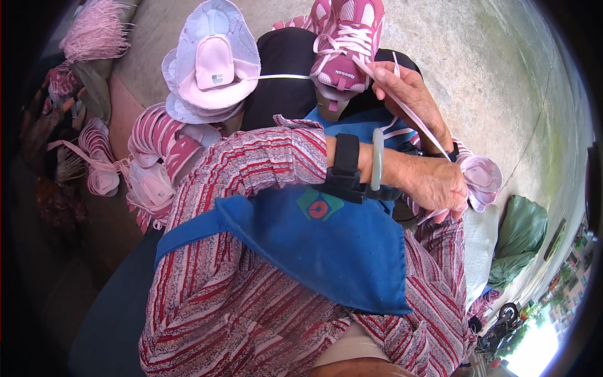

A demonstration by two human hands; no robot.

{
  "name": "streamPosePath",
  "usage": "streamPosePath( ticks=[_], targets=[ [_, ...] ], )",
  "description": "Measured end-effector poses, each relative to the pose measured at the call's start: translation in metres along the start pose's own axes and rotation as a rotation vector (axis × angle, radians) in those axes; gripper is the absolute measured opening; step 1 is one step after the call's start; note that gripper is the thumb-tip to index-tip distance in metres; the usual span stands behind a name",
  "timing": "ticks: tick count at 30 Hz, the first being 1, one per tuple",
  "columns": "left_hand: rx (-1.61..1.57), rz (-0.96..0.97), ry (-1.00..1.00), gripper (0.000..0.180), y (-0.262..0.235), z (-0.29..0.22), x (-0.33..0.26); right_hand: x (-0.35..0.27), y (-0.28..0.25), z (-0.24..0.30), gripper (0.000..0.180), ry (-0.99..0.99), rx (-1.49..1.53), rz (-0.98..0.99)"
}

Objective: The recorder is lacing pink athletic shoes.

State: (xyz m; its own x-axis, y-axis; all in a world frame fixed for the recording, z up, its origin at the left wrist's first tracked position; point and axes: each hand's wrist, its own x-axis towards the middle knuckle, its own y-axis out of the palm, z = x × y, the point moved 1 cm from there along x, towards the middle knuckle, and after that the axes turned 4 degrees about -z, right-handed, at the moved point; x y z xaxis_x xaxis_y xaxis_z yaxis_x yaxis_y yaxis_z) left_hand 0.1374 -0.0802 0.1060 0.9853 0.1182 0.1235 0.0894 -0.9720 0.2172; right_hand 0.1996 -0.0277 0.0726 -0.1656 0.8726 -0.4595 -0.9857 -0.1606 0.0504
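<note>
Down on the person's black-clad lap (282, 69) sits a small pink mesh sneaker with white laces (347, 44), toe pointing toward the body, near the lap's far edge. The right hand (408, 94) rests just beside the shoe's right side, its fingers curled around a flat pale-pink lace strip (411, 116) that runs from the shoe's lacing down past the wrist. The left hand (440, 185), reaching across the body in a red-and-white striped sleeve (264, 160), wears a black wrist strap (344, 168) and a pale green bangle (376, 158); its fingers are pinched shut on the lower end of the same lace strip, next to a pale-pink cut shoe piece (482, 179) at the lap's right edge. A blue cloth apron (326, 245) covers the chest. On the concrete ground to the left of the lap lie a stack of light-blue and pink shoe uppers (210, 63) and piles of pink striped uppers (154, 163). A green bag (521, 235) lies at the right.
</note>
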Motion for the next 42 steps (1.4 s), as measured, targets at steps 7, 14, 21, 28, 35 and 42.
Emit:
streamPosePath(
  ticks=[7, 14, 21, 28, 35, 42],
  targets=[
    [-0.128, -0.01, -0.275, 0.032, -0.016, 0.018, -0.026, -0.082, -0.06, -0.003, 0.024, -0.337, 0.385, 0.026],
    [-0.239, -0.198, -0.592, 0.033, -0.043, 0.041, -0.086, -0.12, -0.083, -0.043, 0.027, 0.044, -0.436, 0.097],
    [-0.497, -0.971, -0.494, 0.035, -0.083, 0.056, -0.15, -0.062, -0.062, -0.03, 0.027, -0.175, -0.557, -0.343],
    [-1.062, -1.061, -0.116, 0.032, -0.091, 0.053, -0.126, 0.002, -0.005, 0.009, 0.026, -0.34, -0.366, -0.269],
    [-1.215, -1.09, -0.031, 0.02, -0.092, 0.071, -0.121, 0.017, -0.002, 0.004, 0.026, -0.392, -0.527, -0.175],
    [-1.353, -1.085, -0.074, 0.018, -0.1, 0.058, -0.109, 0.02, 0.003, 0.013, 0.023, -0.422, -0.593, -0.297]
  ],
)
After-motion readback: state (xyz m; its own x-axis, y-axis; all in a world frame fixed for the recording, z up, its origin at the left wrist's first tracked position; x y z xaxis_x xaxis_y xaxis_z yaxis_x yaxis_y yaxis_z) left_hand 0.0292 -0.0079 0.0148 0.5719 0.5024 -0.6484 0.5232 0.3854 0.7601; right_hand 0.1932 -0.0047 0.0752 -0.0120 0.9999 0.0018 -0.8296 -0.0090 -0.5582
